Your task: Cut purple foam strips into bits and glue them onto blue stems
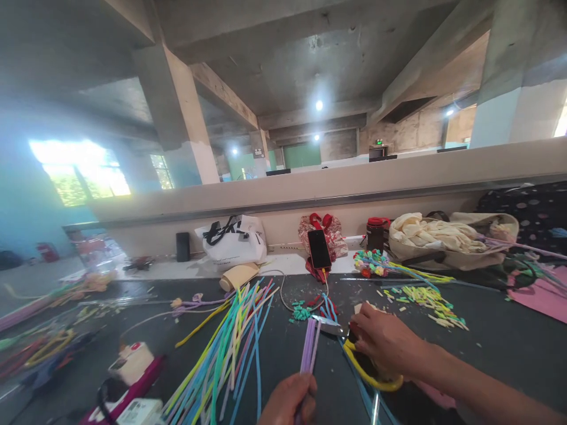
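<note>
The left hand (290, 400) is closed round a bundle of purple stems (308, 349) that stick up beyond its fingers. The right hand (384, 341) grips yellow-handled scissors (330, 326), their blades reaching left to the bundle's top end; from here I can't tell whether they touch it. Just past the blades sits a heap of teal snippets (300, 311). Blue stems (354, 386) run beneath the right hand, and long mixed-colour stems (234, 348) fan across the dark worktop (330, 386) left of the left hand. Beyond the right hand lie yellow-green clippings (432, 304); farther ahead of both hands, a phone (319, 249) leans upright.
</note>
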Demonstrator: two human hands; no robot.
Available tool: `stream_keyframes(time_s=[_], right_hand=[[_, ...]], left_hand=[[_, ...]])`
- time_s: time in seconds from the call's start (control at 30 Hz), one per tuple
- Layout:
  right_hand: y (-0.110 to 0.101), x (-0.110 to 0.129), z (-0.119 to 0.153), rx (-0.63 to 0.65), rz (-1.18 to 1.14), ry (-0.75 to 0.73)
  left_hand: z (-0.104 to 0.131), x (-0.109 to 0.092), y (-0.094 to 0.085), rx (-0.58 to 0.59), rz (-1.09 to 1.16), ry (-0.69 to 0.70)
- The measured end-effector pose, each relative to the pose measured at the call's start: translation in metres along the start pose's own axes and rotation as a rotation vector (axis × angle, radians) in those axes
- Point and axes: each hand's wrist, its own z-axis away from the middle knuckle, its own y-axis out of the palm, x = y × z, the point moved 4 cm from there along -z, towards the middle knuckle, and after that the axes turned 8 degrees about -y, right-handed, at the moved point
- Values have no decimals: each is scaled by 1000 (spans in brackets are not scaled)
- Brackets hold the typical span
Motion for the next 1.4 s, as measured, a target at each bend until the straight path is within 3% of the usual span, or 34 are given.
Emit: stream_keyframes(time_s=[0.23, 0.57, 0.67, 0.77, 0.9, 1.1, 1.4], right_hand=[[4, 7, -13, 97, 144, 24], [-37, 1, 11, 26, 78, 26], [-41, 2, 12, 5, -72, 112], [-41, 10, 2, -23, -365, 155], [-39, 34, -14, -31, -776, 60], [-18, 48, 3, 220, -1103, 169], [-8, 48, 31, 401, -1339, 232]], left_hand=[[-1, -3, 5, -9, 45, 12], [2, -1, 5, -48, 117, -150], [2, 0, 5, -49, 129, -141], [2, -1, 7, -26, 136, -123], [2, -4, 11, -16, 146, -121], [14, -7, 4, -35, 188, -105], [29, -18, 2, -64, 171, -60]])
